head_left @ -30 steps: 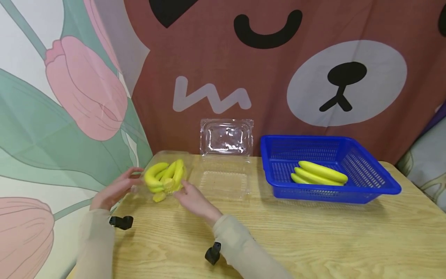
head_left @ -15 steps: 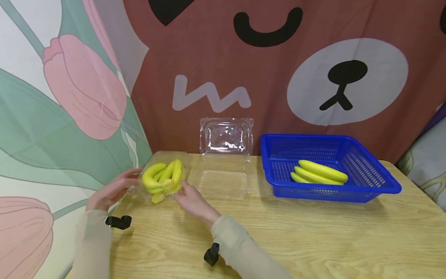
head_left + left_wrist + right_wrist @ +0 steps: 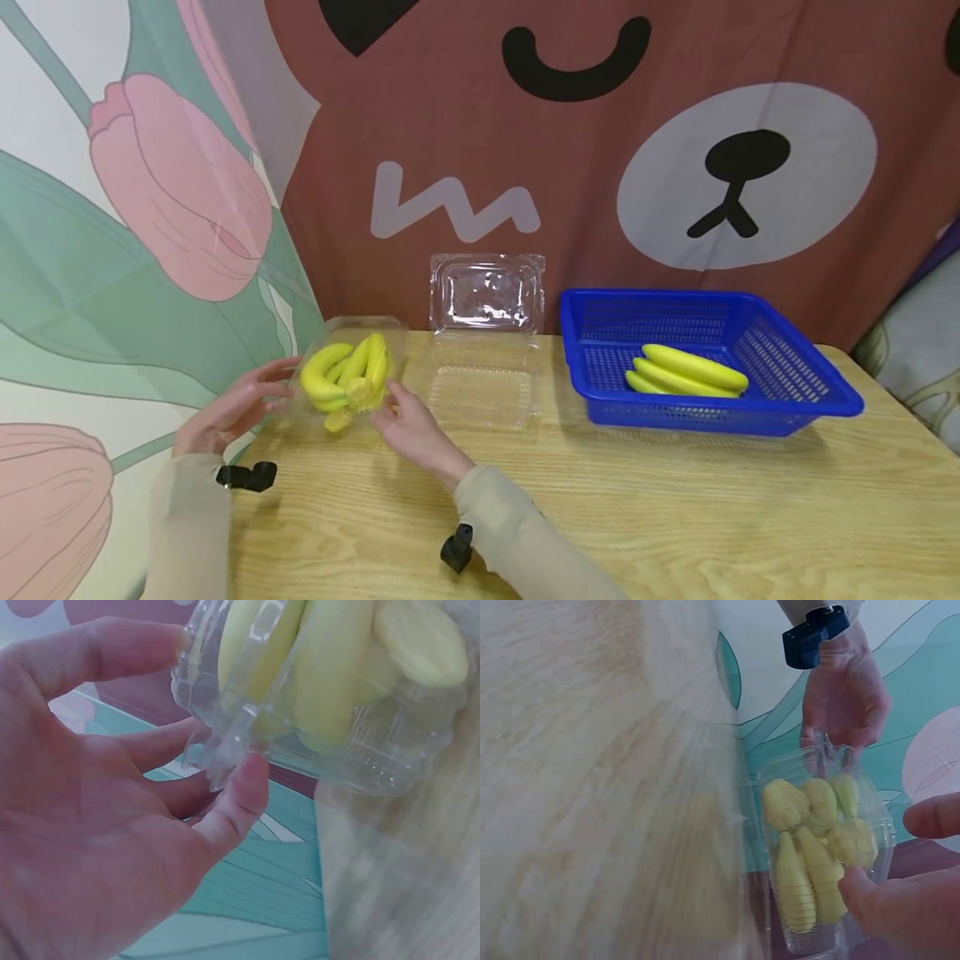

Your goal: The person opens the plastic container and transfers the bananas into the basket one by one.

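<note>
A clear plastic box [image 3: 327, 332] with a bunch of yellow bananas [image 3: 347, 377] inside is held between both hands over the table's far left corner. My left hand [image 3: 279, 385] grips its left rim with thumb above and fingers below, as the left wrist view shows: left hand [image 3: 225, 735], box [image 3: 375, 761]. My right hand [image 3: 390, 405] pinches the box's right side. In the right wrist view the bananas [image 3: 804, 859] lie inside the box [image 3: 877, 825], with the right hand [image 3: 896, 851] near and the left hand [image 3: 829, 746] on the far rim.
An empty clear clamshell [image 3: 480, 392] lies open on the wooden table [image 3: 675, 517], its lid [image 3: 487, 293] leaning on the backdrop. A blue basket [image 3: 757, 414] at the right holds more bananas [image 3: 686, 371]. Printed cloth hangs behind and to the left.
The box with the bananas has risen a little and shifted left, and both hands have moved with it.
</note>
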The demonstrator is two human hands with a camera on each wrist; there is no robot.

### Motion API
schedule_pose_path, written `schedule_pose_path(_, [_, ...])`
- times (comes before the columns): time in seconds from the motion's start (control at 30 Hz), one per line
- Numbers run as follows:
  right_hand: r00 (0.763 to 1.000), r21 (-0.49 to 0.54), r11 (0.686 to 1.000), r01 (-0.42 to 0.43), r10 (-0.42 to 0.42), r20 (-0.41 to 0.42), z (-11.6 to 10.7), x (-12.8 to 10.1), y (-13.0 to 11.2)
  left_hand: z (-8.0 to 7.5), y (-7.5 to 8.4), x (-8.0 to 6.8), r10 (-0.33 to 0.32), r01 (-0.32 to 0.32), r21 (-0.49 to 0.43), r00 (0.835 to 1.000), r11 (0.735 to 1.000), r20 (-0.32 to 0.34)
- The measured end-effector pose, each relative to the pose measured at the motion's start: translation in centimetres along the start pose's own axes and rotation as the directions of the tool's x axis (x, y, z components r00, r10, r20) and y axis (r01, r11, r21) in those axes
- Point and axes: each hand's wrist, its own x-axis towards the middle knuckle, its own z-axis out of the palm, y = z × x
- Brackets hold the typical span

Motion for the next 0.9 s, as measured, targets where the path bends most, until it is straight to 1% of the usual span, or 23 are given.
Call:
schedule_pose_path(0.1, [0.997, 0.025, 0.997, 0.072, -0.071, -0.041, -0.4, 0.3, -0.3, 0.1, 0.8, 0.1, 0.025, -0.025, -0.014, 1.000, 1.000, -0.006])
schedule_pose_path(0.2, [0.991, 0.060, 0.993, 0.097, -0.092, -0.093, -0.9, 0.5, -1.0, 0.5, 1.8, 0.1, 0.046, -0.046, -0.035, 0.999, 0.998, -0.010])
schedule_pose_path(0.3, [0.988, 0.107, 0.989, 0.102, -0.089, -0.123, -1.6, 0.4, -2.0, 0.9, 2.8, 0.1, 0.073, -0.073, -0.069, 0.997, 0.995, -0.003])
schedule_pose_path(0.4, [0.985, 0.147, 0.984, 0.104, -0.082, -0.150, -2.4, 0.3, -2.9, 1.4, 3.7, 0.0, 0.098, -0.097, -0.076, 0.995, 0.992, 0.008])
schedule_pose_path(0.47, [0.983, 0.158, 0.983, 0.099, -0.072, -0.168, -3.0, 0.2, -3.3, 1.8, 4.3, 0.0, 0.099, -0.099, -0.066, 0.995, 0.993, 0.011])
schedule_pose_path(0.7, [0.980, 0.121, 0.990, 0.078, -0.053, -0.191, -4.9, -0.5, -4.0, 3.4, 6.0, 0.1, 0.086, -0.085, -0.033, 0.996, 0.996, 0.010])
schedule_pose_path(0.9, [0.976, 0.073, 0.992, 0.098, -0.082, -0.203, -6.7, -1.2, -4.3, 5.0, 7.0, 0.4, 0.086, -0.086, 0.000, 0.996, 0.996, 0.010])
